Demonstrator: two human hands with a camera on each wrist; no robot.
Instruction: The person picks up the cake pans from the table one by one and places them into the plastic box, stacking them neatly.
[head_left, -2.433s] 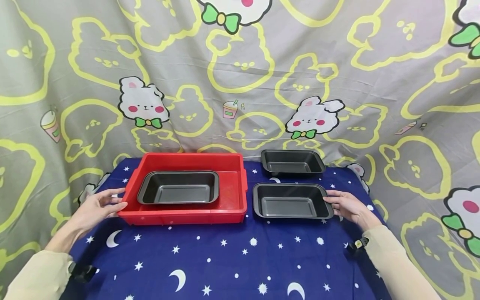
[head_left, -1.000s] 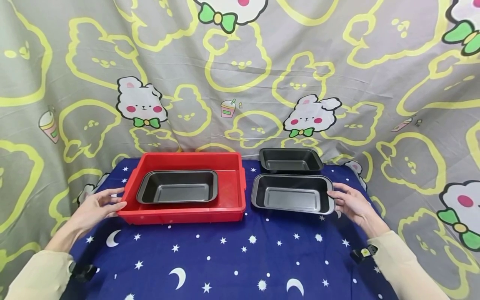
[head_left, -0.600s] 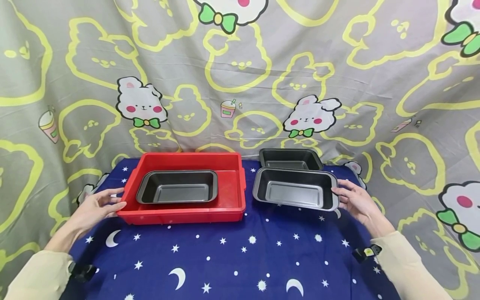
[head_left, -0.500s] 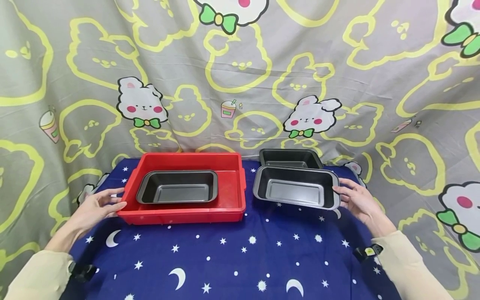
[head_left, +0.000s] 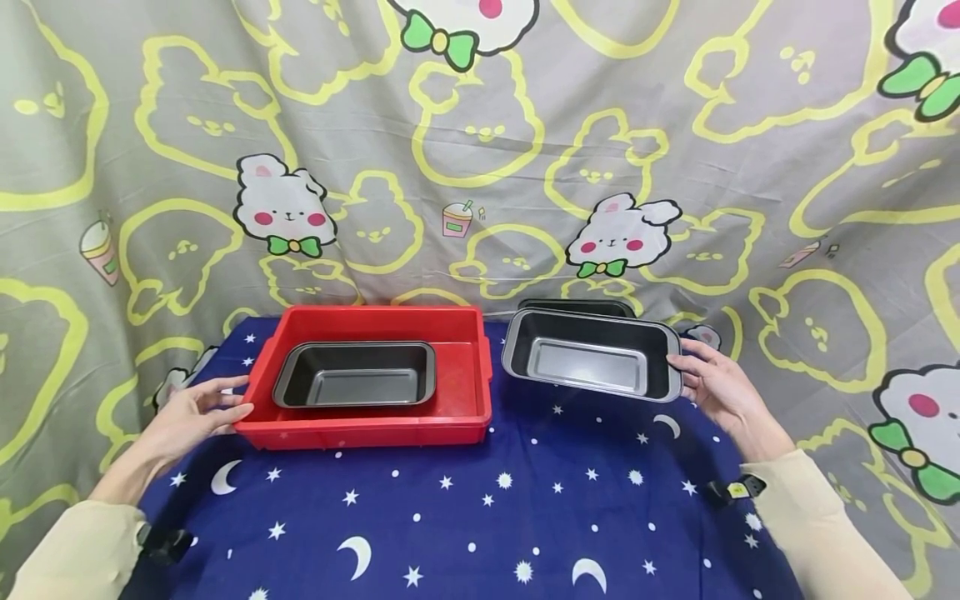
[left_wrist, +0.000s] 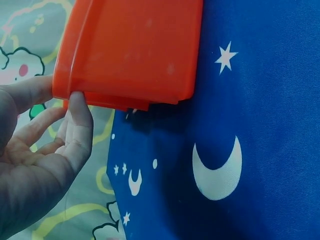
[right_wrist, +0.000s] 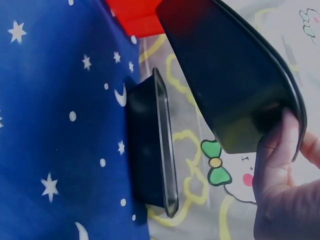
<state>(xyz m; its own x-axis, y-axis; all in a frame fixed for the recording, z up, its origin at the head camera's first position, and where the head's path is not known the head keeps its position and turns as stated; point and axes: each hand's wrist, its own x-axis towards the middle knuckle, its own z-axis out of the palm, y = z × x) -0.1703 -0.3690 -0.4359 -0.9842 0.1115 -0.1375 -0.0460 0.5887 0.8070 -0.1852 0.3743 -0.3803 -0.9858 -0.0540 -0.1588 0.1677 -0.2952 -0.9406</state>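
My right hand (head_left: 723,392) pinches the right end of a dark loaf pan (head_left: 588,365), which is raised off the cloth and tilted down to the right. In the right wrist view its underside and outer wall show above the right hand (right_wrist: 285,175). Behind it, mostly hidden in the head view, a second loaf pan (right_wrist: 147,145) rests on the cloth. A red tray (head_left: 367,432) stands at the left with a third loaf pan (head_left: 356,386) inside. My left hand (head_left: 191,423) pinches the tray's left rim between thumb and fingers, seen also in the left wrist view.
A dark blue cloth (head_left: 435,533) with white moons and stars covers the table. A grey curtain (head_left: 390,142) with yellow cartoon outlines hangs right behind the tray and pans. Black wrist cameras (head_left: 167,543) sit on both sleeves.
My right hand has lifted its loaf pan from the cloth, raising and tilting it, so it now covers most of the pan behind. My left hand and the red tray have stayed in place.
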